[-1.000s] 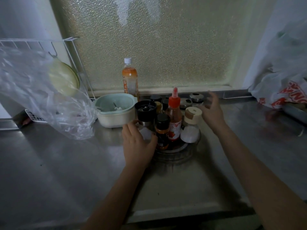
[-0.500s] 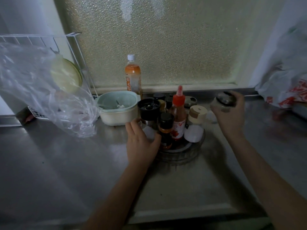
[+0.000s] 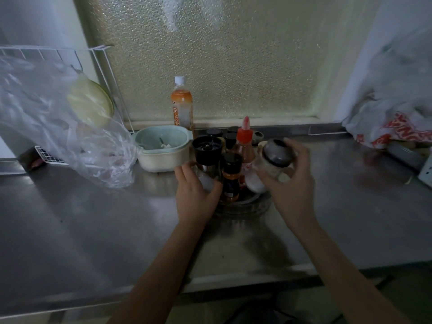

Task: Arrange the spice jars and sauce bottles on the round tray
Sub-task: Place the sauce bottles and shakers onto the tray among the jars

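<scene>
A round clear tray sits on the steel counter, crowded with jars. On it stand a black-topped grinder, a dark-capped orange spice jar and a red-capped sauce bottle, with several dark-lidded jars behind. My left hand grips the tray's left side at the grinder's base. My right hand holds a clear jar with a dark lid, tilted, above the tray's right side. A white-filled jar is partly hidden behind it.
A pale green bowl stands left of the tray, a tall orange drink bottle behind it. A clear plastic bag hangs from a wire rack at left. Red-printed bags lie at right. The counter's front edge is near.
My right hand reached behind the tray, picked up the dark-lidded jar and carried it forward and left over the tray's right side. My left hand stayed on the tray.
</scene>
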